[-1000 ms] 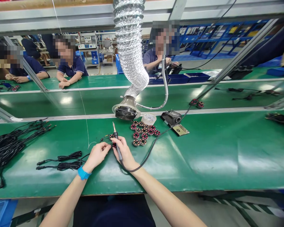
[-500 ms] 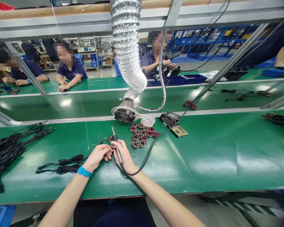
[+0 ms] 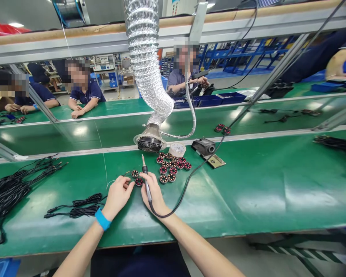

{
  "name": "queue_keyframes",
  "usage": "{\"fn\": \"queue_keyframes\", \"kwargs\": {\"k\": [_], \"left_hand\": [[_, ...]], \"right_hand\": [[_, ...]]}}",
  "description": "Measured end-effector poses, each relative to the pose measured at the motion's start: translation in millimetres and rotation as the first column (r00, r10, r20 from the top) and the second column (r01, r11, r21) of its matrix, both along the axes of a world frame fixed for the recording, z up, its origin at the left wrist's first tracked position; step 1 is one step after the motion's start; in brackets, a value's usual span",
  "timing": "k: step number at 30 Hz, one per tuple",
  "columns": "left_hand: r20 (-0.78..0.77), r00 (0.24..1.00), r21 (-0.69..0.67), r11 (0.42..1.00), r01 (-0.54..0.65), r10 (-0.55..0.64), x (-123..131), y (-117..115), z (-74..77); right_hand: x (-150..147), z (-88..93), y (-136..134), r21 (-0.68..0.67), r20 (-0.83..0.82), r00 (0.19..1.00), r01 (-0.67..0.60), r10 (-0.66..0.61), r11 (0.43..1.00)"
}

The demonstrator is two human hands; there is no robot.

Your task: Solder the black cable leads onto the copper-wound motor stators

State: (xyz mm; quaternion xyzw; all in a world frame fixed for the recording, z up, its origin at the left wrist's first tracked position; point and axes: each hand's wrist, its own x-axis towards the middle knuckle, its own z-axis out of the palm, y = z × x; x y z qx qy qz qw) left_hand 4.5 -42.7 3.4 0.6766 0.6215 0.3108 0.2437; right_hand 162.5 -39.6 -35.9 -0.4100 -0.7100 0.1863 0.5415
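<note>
- Two round components (image 3: 138, 181) lie at two o'clock from the left hand (image 3: 118, 195).
- Its fingers curl narrowly; whether they grip anything, I cannot tell.
- The right hand (image 3: 155, 194) holds a soldering iron (image 3: 147, 181), tip toward twelve o'clock.

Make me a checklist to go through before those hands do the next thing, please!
1. Right hand has the soldering iron: ok.
2. Metal tip points away from that hand: ok.
3. Tip is hot: cannot tell.
4. Left hand grips the dark round part: cannot tell, its fingertips are right by it.
5. Fan hangs just beyond the work: ok.
6. Cord clear of the stand: not ok, it crosses it in this view.
</note>
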Motion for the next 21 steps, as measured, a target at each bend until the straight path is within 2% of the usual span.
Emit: {"fn": "queue_keyframes", "kwargs": {"k": [2,3,5,7,10,12,15,18,21], "left_hand": [[-0.278,0.961,0.212,0.974,0.076,-0.014,4.9,-4.0,7.2],[-0.383,0.923,0.262,0.955,0.141,-0.031,7.7,-3.8,10.0],[-0.543,0.835,0.263,0.926,0.271,-0.090,12.6,1.0,13.0],[-0.635,0.757,0.185,0.920,0.345,-0.156,15.0,10.0,13.2],[-0.653,0.706,0.025,0.925,0.380,-0.273,13.2,23.7,11.4],[-0.625,0.717,-0.033,0.929,0.370,-0.308,9.3,31.5,10.5],[-0.587,0.759,-0.048,0.948,0.315,-0.282,-0.2,48.7,10.8],[-0.561,0.798,-0.083,0.974,0.212,-0.222,-15.0,84.1,15.6],[-0.570,0.810,-0.089,0.991,0.102,-0.135,-32.8,138.2,26.0]], "right_hand": [[4.8,1.4,1.2,0.019,-0.002,0.997,0.071,-0.071,0.997],[6.9,2.0,1.4,0.032,-0.007,0.995,0.103,-0.103,0.994],[10.3,3.2,1.1,0.062,-0.019,0.987,0.159,-0.158,0.985],[12.7,4.4,0.2,0.096,-0.028,0.980,0.198,-0.196,0.975],[15.4,6.8,-1.7,0.145,-0.035,0.974,0.228,-0.225,0.963],[16.4,9.3,-2.9,0.169,-0.043,0.971,0.239,-0.236,0.956],[16.0,13.7,-4.5,0.205,-0.048,0.968,0.253,-0.248,0.946],[13.9,17.9,-5.1,0.248,-0.053,0.962,0.271,-0.267,0.930],[12.6,20.6,-4.3,0.291,-0.055,0.958,0.284,-0.280,0.914]]}}
